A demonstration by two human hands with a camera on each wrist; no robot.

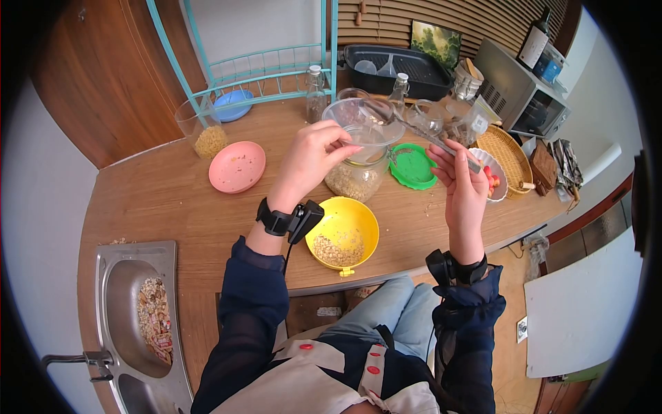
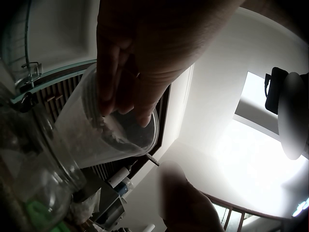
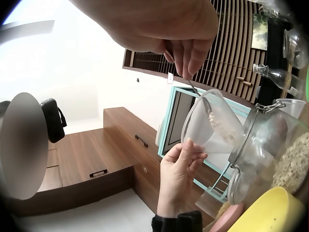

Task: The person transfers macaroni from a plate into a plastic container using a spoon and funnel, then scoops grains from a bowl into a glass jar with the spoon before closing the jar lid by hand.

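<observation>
My left hand (image 1: pixel 314 155) pinches the rim of a clear tapered plastic cup (image 1: pixel 338 110), tilted over the mouth of a glass clip-top jar (image 1: pixel 355 181). Oats lie in the jar, and pale flakes cling along the cup's inner wall in the right wrist view. Between the thumb and fingers of my right hand (image 1: pixel 460 181) is the handle of a metal spoon (image 1: pixel 431 138); its bowl end reaches into the cup (image 3: pixel 194 126). Just in front of the jar, a yellow bowl (image 1: pixel 364 224) has oats spread over its bottom.
A green lid (image 1: pixel 414 165) lies right of the jar, a pink bowl (image 1: pixel 237 165) to its left. Behind stand glass bottles (image 1: pixel 315 96), a teal rack (image 1: pixel 276 58) and a black tray (image 1: pixel 407 72). A white fluted bowl (image 1: pixel 498 181) sits near the right edge, a sink (image 1: pixel 124 265) at left.
</observation>
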